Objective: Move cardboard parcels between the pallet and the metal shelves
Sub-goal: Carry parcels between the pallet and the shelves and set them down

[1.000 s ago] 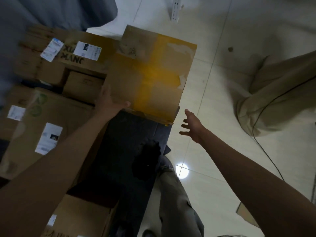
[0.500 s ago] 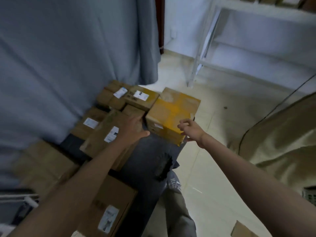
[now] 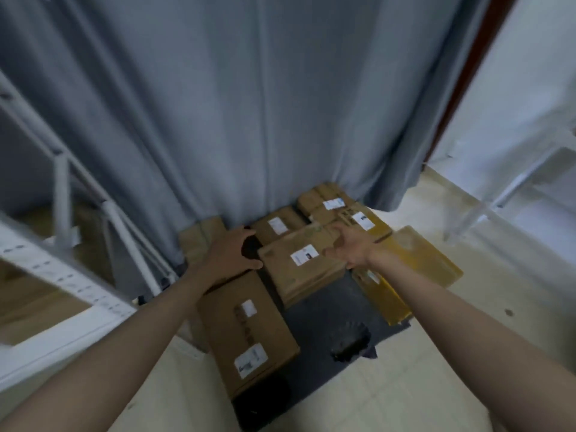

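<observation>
I find the labelled parcel (image 3: pixel 304 265) lying on the pallet (image 3: pixel 330 310) between my hands, long axis running away from me, left hand (image 3: pixel 229 255) spread at its left end, right hand (image 3: pixel 350 249) open at its right edge, both equally near.
</observation>
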